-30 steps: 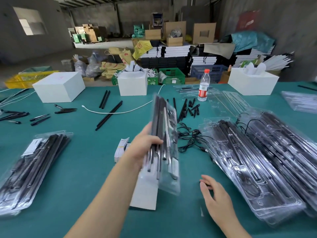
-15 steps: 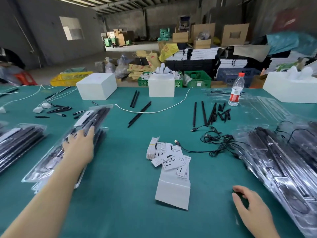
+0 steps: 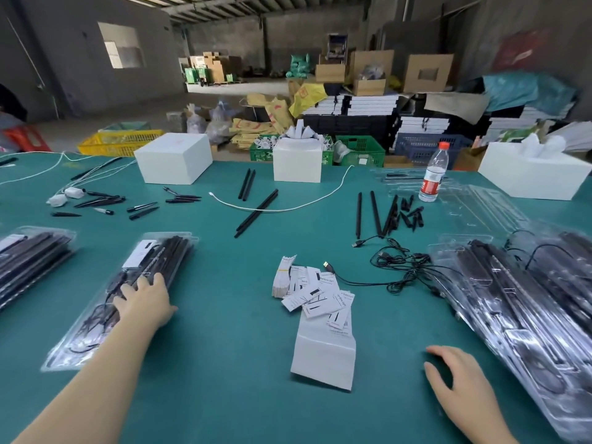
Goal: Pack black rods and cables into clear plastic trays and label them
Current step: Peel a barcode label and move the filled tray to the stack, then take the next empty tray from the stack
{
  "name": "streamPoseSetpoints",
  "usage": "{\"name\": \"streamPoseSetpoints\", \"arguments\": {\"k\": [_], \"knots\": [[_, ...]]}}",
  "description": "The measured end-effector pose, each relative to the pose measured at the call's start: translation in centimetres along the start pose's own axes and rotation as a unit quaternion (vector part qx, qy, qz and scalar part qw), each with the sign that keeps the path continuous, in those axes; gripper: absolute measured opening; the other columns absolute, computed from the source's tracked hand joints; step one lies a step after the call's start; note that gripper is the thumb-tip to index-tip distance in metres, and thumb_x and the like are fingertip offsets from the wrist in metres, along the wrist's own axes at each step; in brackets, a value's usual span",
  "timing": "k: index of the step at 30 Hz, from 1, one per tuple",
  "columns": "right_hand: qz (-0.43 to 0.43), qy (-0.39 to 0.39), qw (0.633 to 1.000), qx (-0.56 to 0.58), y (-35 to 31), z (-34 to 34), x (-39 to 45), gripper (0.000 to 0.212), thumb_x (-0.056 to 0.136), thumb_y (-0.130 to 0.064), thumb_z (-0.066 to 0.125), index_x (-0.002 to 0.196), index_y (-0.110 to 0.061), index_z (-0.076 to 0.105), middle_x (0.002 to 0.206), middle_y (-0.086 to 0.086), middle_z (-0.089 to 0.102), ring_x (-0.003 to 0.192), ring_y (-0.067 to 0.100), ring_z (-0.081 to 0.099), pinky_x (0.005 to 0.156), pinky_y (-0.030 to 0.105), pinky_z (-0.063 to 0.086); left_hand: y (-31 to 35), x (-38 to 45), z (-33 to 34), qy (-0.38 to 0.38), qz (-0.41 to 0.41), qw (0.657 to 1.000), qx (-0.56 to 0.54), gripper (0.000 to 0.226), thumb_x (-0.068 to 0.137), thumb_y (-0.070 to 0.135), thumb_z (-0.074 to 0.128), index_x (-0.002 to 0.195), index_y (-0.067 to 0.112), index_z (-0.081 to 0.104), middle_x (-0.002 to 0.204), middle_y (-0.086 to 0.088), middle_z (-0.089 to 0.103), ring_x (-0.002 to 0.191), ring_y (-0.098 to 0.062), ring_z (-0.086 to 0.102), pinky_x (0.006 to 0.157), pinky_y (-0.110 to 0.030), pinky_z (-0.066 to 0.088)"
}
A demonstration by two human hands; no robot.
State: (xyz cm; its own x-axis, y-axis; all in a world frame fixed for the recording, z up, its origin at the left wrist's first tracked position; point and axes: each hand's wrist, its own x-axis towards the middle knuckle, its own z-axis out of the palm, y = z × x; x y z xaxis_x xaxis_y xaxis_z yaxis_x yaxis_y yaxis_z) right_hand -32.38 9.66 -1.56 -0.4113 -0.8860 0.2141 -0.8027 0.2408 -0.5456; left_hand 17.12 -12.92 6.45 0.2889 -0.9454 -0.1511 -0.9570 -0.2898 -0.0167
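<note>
Packed tray under flat left hand

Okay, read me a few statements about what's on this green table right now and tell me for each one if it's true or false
1. The left hand rests on a packed clear tray that carries a white label. True.
2. The right hand is holding the water bottle. False: it lies on the green table, and the bottle stands far off near the back edge.
3. A loose pile of white labels lies in the middle of the table. True.
4. The black cables are coiled inside a white box. False: they lie tangled on the table beside the trays on the right.
5. The bottle has a red cap. True.
</note>
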Motion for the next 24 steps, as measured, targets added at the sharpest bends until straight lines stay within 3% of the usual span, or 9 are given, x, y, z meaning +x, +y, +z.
{"name": "streamPoseSetpoints", "arguments": {"k": [3,8,16,19,21,24], "knots": [[-0.009,-0.002,1.0,-0.012,0.1,0.1,0.0,0.022,0.084,-0.013,0.075,0.105,-0.018,0.071,0.105,-0.006,0.062,0.105,0.019,0.053,0.089,0.035,0.042,-0.2,0.5,0.5,0.014,0.014,1.0,0.002,0.067,0.094,0.016,0.049,0.153,0.018,0.017,0.161,-0.014,0.018,0.147,-0.043,0.016,0.118,-0.056,0.021],[-0.012,-0.006,1.0,-0.01,0.2,0.1,0.1,0.018,0.086,-0.017,0.074,0.103,-0.022,0.07,0.105,-0.011,0.061,0.105,0.015,0.051,0.086,0.032,0.04,-1.3,1.3,0.8,0.017,0.03,0.999,0.024,0.075,0.094,0.008,0.041,0.159,0.02,0.005,0.166,-0.01,0.005,0.152,-0.039,0.005,0.123,-0.053,0.011],[-0.021,0.0,1.0,-0.005,0.3,0.2,0.2,0.019,0.084,-0.015,0.075,0.099,-0.025,0.07,0.102,-0.014,0.06,0.104,0.016,0.053,0.085,0.036,0.045,-0.9,1.2,1.4,0.024,0.006,0.999,0.041,0.077,0.095,0.017,0.041,0.159,0.019,0.0,0.167,-0.014,-0.001,0.153,-0.036,-0.002,0.123,-0.051,0.006],[-0.022,0.002,1.0,-0.008,0.3,0.2,0.2,0.018,0.084,-0.016,0.075,0.099,-0.025,0.069,0.102,-0.016,0.059,0.104,0.016,0.053,0.084,0.034,0.043,0.8,0.6,0.9,0.079,0.022,0.996,0.035,0.08,0.092,0.019,0.047,0.159,0.017,0.003,0.165,-0.02,0.001,0.152,-0.038,-0.003,0.123,-0.048,0.005],[-0.022,-0.001,1.0,-0.014,0.2,0.2,0.2,0.017,0.085,-0.018,0.074,0.1,-0.025,0.069,0.102,-0.017,0.058,0.104,0.014,0.052,0.083,0.031,0.041,2.9,-0.2,0.7,0.111,0.066,0.991,-0.031,0.079,0.091,0.015,0.05,0.159,0.013,0.01,0.164,-0.022,0.008,0.152,-0.037,0.007,0.123,-0.044,0.013],[-0.028,-0.003,0.999,-0.032,0.1,0.2,0.2,0.017,0.087,-0.022,0.072,0.104,-0.024,0.068,0.104,-0.016,0.056,0.103,0.01,0.049,0.083,0.028,0.04,8.7,-3.4,1.3,0.108,0.133,0.956,-0.239,0.065,0.094,0.012,0.051,0.154,0.009,0.028,0.159,-0.019,0.025,0.145,-0.035,0.028,0.114,-0.044,0.029]]}}
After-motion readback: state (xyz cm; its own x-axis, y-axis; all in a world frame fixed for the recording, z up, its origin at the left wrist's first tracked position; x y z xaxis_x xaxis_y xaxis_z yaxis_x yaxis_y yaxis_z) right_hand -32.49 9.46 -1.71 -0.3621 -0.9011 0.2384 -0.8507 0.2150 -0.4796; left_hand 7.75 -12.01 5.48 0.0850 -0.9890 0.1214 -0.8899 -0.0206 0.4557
